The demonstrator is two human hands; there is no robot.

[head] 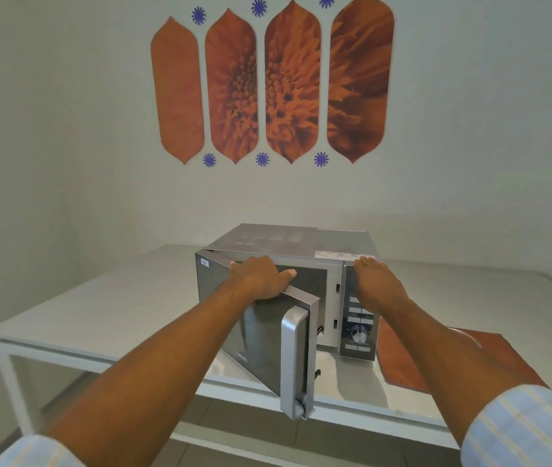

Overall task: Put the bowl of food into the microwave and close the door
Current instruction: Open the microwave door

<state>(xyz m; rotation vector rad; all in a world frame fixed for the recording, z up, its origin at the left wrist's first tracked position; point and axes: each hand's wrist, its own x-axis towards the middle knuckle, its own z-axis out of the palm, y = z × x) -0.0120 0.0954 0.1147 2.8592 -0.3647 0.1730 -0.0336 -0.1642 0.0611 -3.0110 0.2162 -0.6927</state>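
Note:
A silver microwave (288, 241) stands on the white table (106, 305). Its mirrored door (264, 345), hinged at the left, is swung partly open toward me, with the silver handle (293, 362) at its free edge. My left hand (261, 276) grips the top edge of the door, fingers over it. My right hand (374, 276) rests flat on the front top corner of the microwave, above the control panel (358, 326). The bowl of food is not visible; the door and my arms hide the inside of the oven.
An orange-brown placemat (490, 355) lies on the table right of the microwave, partly under my right forearm. The table's front edge runs just below the door. A wall with orange flower decals (267, 82) stands behind. Tiled floor shows beneath the table.

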